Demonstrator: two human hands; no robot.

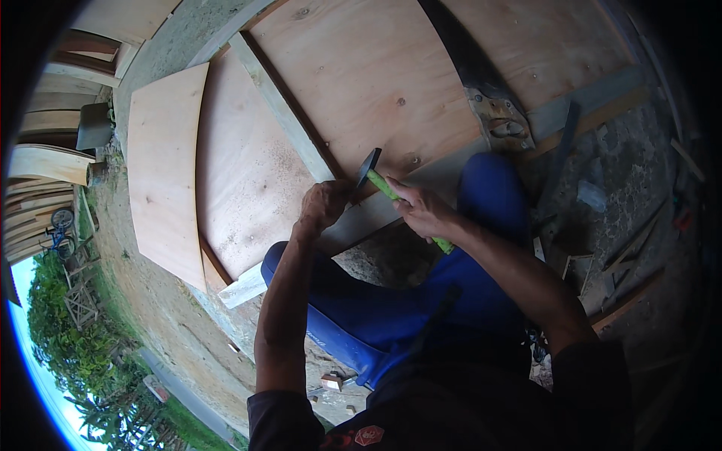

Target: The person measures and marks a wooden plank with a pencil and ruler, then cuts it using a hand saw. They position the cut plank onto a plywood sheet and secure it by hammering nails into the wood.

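Observation:
My right hand (426, 210) is wrapped round the green handle of a hammer (381, 183). The dark hammer head is close to the fingers of my left hand (323, 205). That left hand is closed in a pinch over the joint where a wooden crosspiece (280, 111) meets the near frame rail (359, 224). Whatever its fingertips hold is hidden or too small to make out. Beneath both hands lies a large plywood panel (353, 83) set on this wooden frame.
A handsaw (459, 56) rests across the panel to the right. A loose plywood piece (164, 169) overlaps the left end. Wood offcuts (628, 259) and a clear plastic scrap (592, 195) litter the right-hand ground. My blue-trousered knees touch the frame's near side.

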